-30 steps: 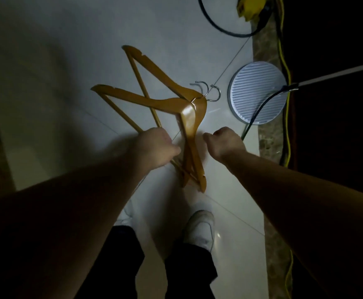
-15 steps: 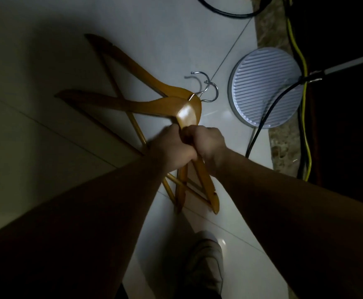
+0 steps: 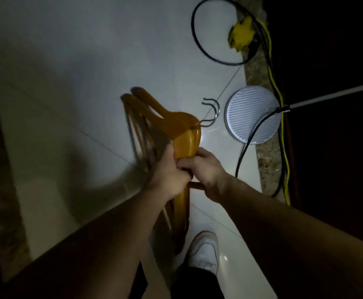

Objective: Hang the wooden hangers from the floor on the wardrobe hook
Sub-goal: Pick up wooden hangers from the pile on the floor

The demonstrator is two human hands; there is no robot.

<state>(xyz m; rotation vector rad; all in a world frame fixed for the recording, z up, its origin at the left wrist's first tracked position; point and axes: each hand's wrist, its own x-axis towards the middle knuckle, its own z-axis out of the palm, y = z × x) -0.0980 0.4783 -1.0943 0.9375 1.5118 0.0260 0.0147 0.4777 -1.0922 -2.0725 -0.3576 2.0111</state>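
Two orange-brown wooden hangers [image 3: 176, 124] are stacked together and lifted off the white tiled floor, their metal hooks [image 3: 212, 113] pointing right. My left hand [image 3: 168, 171] grips their lower arms and bars from the left. Touching it on the right, my right hand [image 3: 204, 169] closes on the same bundle just below the hangers' necks. The hangers' upper ends are motion-blurred, and their lower ends run down behind my left forearm. No wardrobe hook is in view.
A round white ribbed lamp base [image 3: 251, 115] with a white pole and black cable stands on the floor at right. A yellow plug [image 3: 241, 35], a black cable loop and a yellow cable lie along the stone border. My white shoe [image 3: 204, 249] is below.
The two hangers, spread apart on the floor a second ago, are now gathered into one bundle and lifted. Both hands came together and closed on them.
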